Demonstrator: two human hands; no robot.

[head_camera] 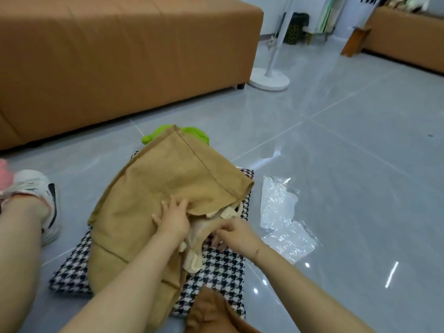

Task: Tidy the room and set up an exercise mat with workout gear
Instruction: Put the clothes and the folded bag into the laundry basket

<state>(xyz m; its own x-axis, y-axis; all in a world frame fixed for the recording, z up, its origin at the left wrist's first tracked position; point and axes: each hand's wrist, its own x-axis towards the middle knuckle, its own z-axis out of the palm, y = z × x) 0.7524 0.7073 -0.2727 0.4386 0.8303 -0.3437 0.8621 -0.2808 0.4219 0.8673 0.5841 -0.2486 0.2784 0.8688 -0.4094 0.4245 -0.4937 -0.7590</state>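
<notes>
A tan garment [168,179] lies folded over on a black-and-white houndstooth cloth [221,267] spread on the grey floor. My left hand [173,218] rests flat on the tan garment near its folded edge, fingers spread. My right hand [234,233] pinches a cream-coloured cloth [192,258] that pokes out from under the tan garment. A bright green item [194,133] is partly hidden behind the pile. A brown fabric piece [209,313] lies at the near edge.
A large orange sofa [120,56] stands behind the pile. A white fan stand [270,80] is beside its corner. Clear plastic bags [281,212] lie on the floor to the right. My leg and a white sneaker [45,195] are at the left.
</notes>
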